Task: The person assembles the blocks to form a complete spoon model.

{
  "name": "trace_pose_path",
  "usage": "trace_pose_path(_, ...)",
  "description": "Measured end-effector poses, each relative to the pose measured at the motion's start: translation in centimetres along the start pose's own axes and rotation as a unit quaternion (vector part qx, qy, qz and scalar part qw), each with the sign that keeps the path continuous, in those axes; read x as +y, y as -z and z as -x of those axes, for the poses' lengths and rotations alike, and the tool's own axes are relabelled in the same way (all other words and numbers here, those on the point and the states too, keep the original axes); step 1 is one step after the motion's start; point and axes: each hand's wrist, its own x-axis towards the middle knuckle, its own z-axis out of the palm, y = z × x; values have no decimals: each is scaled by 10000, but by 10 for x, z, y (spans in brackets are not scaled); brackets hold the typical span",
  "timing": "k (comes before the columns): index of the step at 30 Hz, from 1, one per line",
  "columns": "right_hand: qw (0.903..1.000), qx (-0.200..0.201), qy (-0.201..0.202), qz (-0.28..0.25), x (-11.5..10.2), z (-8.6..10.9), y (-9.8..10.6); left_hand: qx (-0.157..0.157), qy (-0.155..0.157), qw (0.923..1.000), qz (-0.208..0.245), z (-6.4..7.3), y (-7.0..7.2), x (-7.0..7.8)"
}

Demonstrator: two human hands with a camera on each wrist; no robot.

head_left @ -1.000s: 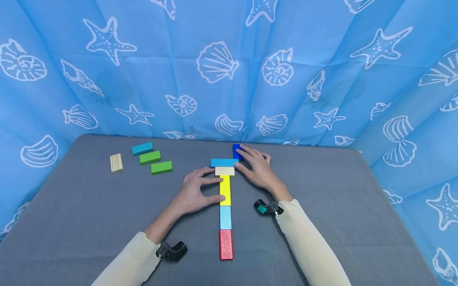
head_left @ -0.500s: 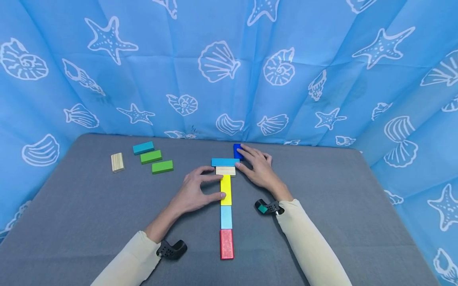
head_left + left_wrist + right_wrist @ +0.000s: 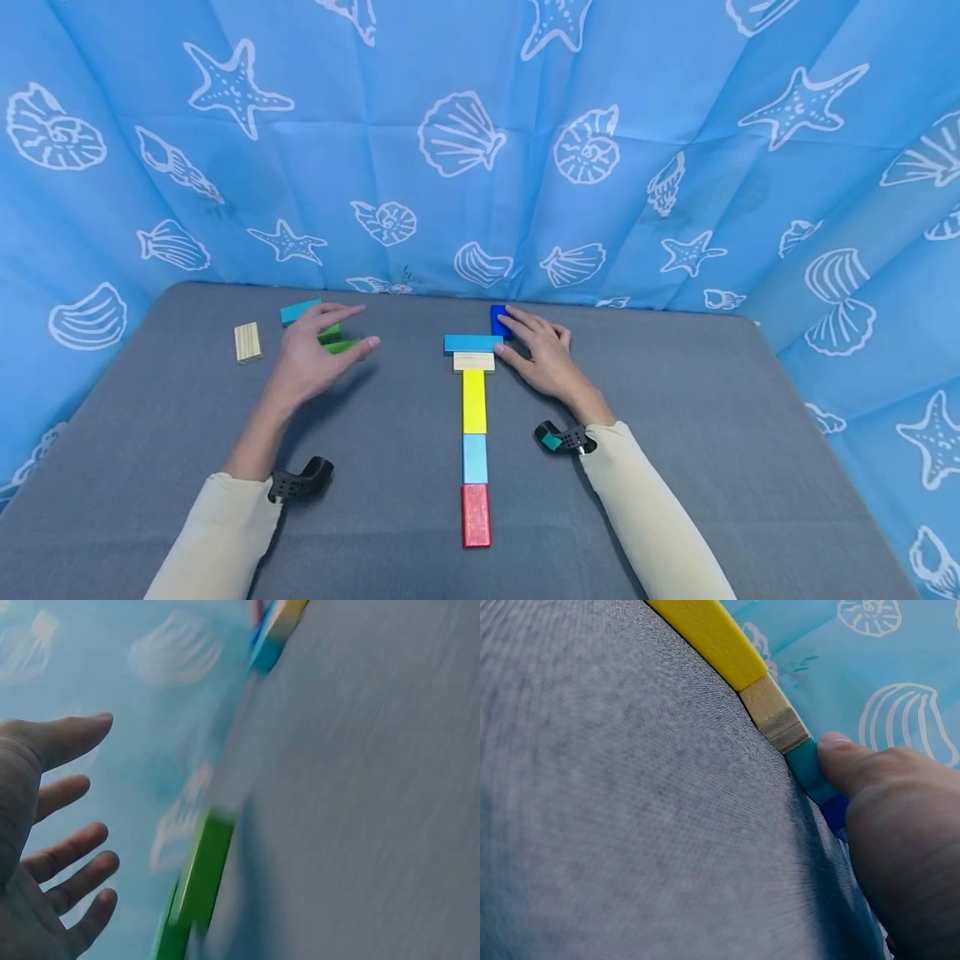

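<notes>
We see a dark blue block point(image 3: 498, 321) near the tabletop's point(image 3: 750, 417) far edge, by the right end of a crosswise blue block point(image 3: 471, 344). The right hand point(image 3: 543, 354) rests fingers on the former and thumb at the latter, apparently steadying both; its grip is relaxed, not closed. From there, a wooden block point(image 3: 474, 362), then a yellow block point(image 3: 474, 402), continue toward us. The left hand point(image 3: 306, 358), grip released and empty, hovers at green blocks point(image 3: 204, 877), probably spread for reaching. Half a second ago it touched the yellow block; the right hand looks unchanged.
</notes>
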Motion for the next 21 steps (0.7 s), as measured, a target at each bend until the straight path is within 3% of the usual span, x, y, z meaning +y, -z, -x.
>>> trace_pose_path(5,10000,-15,-52,15,-2,0,0,655,227,9974,-202,2,30,-30)
trace_pose_path(9,9999,-48,-105,30,-2,0,-1,893,537,9937,-407,7,47,-52)
trace_pose_path(15,9999,-64,-124,9,-2,-1,-1,678,1174,9895,-511,19,67,-80)
trace_pose_path(21,9999,-63,-120,24,-1,-1,-1,229,1547,9845,-796,27,78,-99)
